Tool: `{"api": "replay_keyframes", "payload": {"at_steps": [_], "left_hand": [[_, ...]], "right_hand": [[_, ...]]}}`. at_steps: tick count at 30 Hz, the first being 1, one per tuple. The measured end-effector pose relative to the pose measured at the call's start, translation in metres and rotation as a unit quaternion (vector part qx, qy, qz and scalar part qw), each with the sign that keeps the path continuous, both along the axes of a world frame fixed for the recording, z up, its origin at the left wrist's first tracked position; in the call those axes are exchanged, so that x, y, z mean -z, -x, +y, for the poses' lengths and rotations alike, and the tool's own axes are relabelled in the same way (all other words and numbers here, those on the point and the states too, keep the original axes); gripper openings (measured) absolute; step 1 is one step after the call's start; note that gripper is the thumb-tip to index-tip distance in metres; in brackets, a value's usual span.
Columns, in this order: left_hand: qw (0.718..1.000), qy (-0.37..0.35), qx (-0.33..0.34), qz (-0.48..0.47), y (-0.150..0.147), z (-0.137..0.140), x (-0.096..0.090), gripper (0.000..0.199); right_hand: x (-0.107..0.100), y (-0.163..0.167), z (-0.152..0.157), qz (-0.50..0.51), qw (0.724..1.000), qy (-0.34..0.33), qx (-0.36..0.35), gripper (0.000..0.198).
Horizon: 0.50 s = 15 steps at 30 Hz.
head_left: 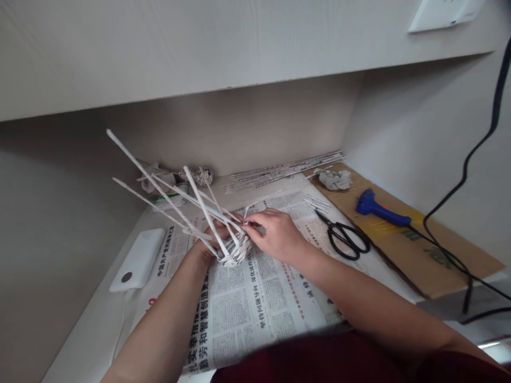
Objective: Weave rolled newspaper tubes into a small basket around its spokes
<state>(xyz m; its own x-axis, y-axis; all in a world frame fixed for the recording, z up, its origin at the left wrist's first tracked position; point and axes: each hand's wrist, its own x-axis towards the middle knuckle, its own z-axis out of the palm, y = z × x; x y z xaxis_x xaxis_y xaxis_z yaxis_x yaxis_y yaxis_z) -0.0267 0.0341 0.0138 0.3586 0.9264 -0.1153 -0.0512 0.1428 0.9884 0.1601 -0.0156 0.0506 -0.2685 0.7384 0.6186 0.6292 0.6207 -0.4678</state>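
Above the spread newspaper (231, 303) is a small woven basket of rolled paper (235, 255), with several long white paper sticks (205, 207) splaying up and to the left. My left hand (209, 239) wraps round the basket's far left side, its fingers partly hidden behind the sticks. At the basket's right rim, my right hand (273, 231) pinches a thin paper strip (257, 203) between thumb and forefinger. That strip runs from the fingertips up to the right.
Black scissors (345, 239) lie right of the newspaper. A blue glue gun (381, 208) and crumpled paper (335, 180) rest on cardboard (435, 266). Paper sticks (283, 173) lie along the back wall; a white power bank (138, 259) is at left. A black cable (465, 170) hangs right.
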Motion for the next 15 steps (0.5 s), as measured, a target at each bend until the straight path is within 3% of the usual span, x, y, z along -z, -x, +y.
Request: {"api": "replay_keyframes", "payload": {"at_steps": [8, 15], "left_hand": [[0.999, -0.035, 0.025, 0.032, -0.0018, -0.0001, -0.0048, 0.035], [0.998, -0.046, 0.030, 0.021, 0.0018, 0.0014, 0.0008, 0.033]], "right_hand": [[0.0001, -0.0021, -0.0017, -0.080, 0.995, -0.057, -0.012, 0.021], [0.0024, -0.0015, -0.0016, -0.078, 0.994, -0.073, -0.023, 0.023]]}}
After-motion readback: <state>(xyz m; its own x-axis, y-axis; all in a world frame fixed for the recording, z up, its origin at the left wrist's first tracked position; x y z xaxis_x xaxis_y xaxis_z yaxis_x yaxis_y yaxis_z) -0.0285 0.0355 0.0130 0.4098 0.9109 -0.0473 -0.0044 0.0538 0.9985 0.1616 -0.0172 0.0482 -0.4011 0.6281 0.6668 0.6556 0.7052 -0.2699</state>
